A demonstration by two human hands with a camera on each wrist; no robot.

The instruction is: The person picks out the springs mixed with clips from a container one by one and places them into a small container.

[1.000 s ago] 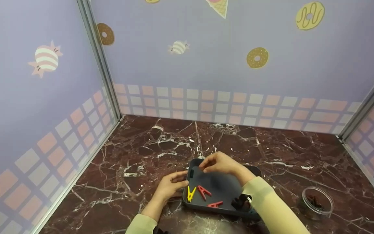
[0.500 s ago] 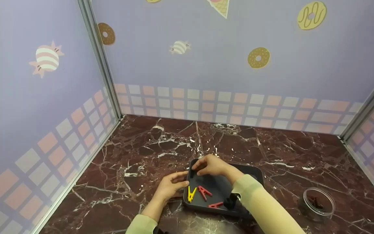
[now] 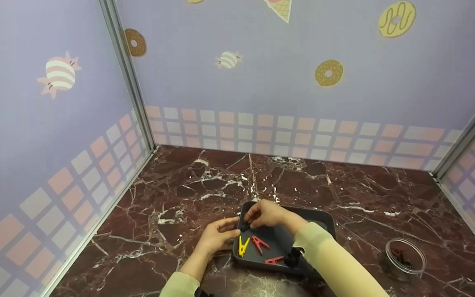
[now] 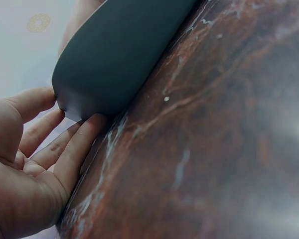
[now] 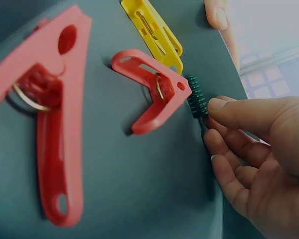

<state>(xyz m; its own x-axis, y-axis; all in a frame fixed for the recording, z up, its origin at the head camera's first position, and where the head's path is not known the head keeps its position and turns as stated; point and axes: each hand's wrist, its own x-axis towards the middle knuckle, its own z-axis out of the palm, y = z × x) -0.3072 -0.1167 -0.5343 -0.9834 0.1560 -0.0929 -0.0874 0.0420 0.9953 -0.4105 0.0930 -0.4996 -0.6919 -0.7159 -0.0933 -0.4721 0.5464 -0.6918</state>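
My left hand [image 3: 217,237] holds the left end of a dark grey tray [image 3: 276,241], thumb at the rim and fingers against the outer wall. Inside that end, my right hand [image 3: 270,214] pinches one end of a small dark green ribbed cylinder [image 5: 197,97] between thumb and finger. The cylinder lies along the tray's side wall, close to a yellow clothespin [image 5: 154,32] and a red clothespin [image 5: 162,117]. A second red clothespin [image 5: 72,129] looks large in the right wrist view. The right fingers cover part of the cylinder in the head view.
A round clear tub [image 3: 404,258] with small dark pieces in it stands to the right of the tray. Patterned panels [image 3: 237,90] enclose the dark red marbled tabletop [image 3: 171,243] at the back and sides.
My right hand has moved left to the tray's side wall, taken hold of the green ribbed cylinder and shifted it slightly nearer the yellow clothespin. My left hand has stayed in place.
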